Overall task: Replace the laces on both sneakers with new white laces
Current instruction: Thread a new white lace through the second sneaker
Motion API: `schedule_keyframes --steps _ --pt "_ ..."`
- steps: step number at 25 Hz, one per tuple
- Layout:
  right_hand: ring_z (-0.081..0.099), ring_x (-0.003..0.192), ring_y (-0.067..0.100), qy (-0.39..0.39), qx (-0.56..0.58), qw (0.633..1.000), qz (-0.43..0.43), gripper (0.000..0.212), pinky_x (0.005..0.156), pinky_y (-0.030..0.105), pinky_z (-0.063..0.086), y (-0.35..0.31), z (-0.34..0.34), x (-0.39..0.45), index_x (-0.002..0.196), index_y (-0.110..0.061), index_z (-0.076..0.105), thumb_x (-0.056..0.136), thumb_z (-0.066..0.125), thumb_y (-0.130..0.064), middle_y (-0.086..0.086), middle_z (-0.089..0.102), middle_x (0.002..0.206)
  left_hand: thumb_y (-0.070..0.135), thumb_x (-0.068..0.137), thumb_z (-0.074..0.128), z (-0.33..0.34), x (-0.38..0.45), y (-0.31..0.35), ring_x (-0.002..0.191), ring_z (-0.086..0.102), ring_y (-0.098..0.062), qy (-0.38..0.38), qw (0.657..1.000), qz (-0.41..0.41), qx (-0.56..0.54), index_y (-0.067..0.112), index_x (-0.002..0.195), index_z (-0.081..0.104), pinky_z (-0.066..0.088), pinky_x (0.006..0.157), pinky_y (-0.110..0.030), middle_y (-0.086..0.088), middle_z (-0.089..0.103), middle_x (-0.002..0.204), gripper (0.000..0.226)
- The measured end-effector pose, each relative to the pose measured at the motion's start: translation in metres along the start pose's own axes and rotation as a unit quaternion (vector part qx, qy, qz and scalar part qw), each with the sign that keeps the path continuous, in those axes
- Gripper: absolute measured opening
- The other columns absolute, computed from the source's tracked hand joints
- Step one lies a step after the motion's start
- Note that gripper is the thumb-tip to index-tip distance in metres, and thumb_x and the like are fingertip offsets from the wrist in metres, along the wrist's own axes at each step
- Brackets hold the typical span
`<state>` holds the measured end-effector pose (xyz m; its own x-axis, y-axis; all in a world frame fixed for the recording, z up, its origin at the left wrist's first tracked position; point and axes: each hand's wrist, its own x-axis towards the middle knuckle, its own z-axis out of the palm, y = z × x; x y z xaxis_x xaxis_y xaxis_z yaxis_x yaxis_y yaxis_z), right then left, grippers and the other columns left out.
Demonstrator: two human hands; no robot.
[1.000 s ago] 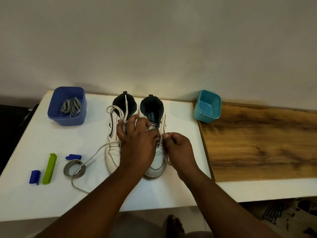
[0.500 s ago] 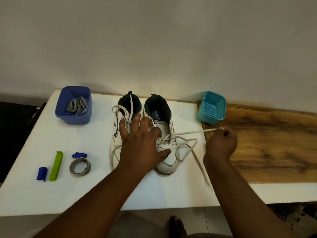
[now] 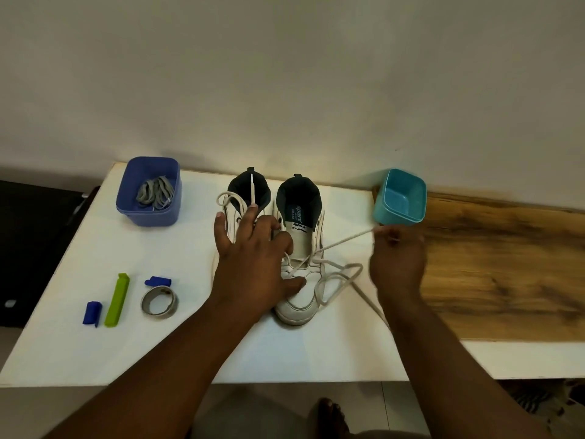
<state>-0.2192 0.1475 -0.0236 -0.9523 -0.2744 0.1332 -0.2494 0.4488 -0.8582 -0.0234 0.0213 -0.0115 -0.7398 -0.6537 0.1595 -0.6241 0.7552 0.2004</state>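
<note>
White table [image 3: 95, 343], two sneakers [image 3: 297, 299] against the wall.
My left hand [image 3: 253, 264] presses flat across both; my right hand [image 3: 395, 264] pinches a taut lace [image 3: 345, 240].

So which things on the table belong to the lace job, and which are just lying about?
Job: pair of white sneakers, cream lace pulled by right hand, left hand, blue tub of grey laces, teal tub.
Idle: green clip, tape roll, blue caps.
</note>
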Motion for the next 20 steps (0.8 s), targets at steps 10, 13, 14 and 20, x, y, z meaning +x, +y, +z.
schedule_keyframes --steps 10,13,14,20 --pt "0.061 0.098 0.021 -0.143 -0.197 0.946 -0.215 0.023 0.092 0.045 0.044 -0.029 0.01 -0.029 0.087 -0.033 0.061 0.09 0.071 -0.013 -0.005 0.064 0.104 0.077 0.069 0.06 0.001 -0.002 0.0 0.152 0.015 -0.028 -0.017 1.0 0.014 0.009 0.045 0.112 0.061 -0.002 0.116 -0.067 0.009 0.043 0.144 0.054" --pt "0.059 0.096 0.019 -0.026 -0.164 0.964 -0.208 0.007 0.088 0.052 0.052 -0.027 -0.013 -0.004 0.095 -0.023 0.061 0.097 0.066 -0.018 -0.001 0.063 0.102 0.075 0.071 0.06 -0.001 -0.002 0.003 0.153 0.011 -0.027 -0.03 0.999 0.012 0.013 0.045 0.117 0.058 -0.005 0.116 -0.068 0.009 0.041 0.145 0.055" --pt "0.059 0.096 0.015 -0.078 -0.144 0.964 -0.208 0.004 0.089 0.047 0.052 -0.026 -0.012 -0.005 0.098 -0.022 0.064 0.096 0.067 -0.02 -0.004 0.064 0.102 0.075 0.072 0.059 -0.001 -0.002 0.003 0.153 0.011 -0.027 -0.031 0.999 0.013 0.018 0.046 0.119 0.057 -0.006 0.115 -0.068 0.009 0.042 0.145 0.056" --pt "0.06 0.088 0.017 -0.272 -0.242 0.894 -0.262 0.003 0.074 0.037 0.052 -0.014 0.011 -0.029 0.096 -0.026 0.069 0.097 0.066 -0.026 -0.005 0.064 0.097 0.079 0.072 0.056 -0.004 -0.002 0.001 0.154 0.009 -0.025 -0.054 0.998 0.008 0.014 0.045 0.117 0.054 -0.01 0.114 -0.069 0.012 0.054 0.128 0.056"
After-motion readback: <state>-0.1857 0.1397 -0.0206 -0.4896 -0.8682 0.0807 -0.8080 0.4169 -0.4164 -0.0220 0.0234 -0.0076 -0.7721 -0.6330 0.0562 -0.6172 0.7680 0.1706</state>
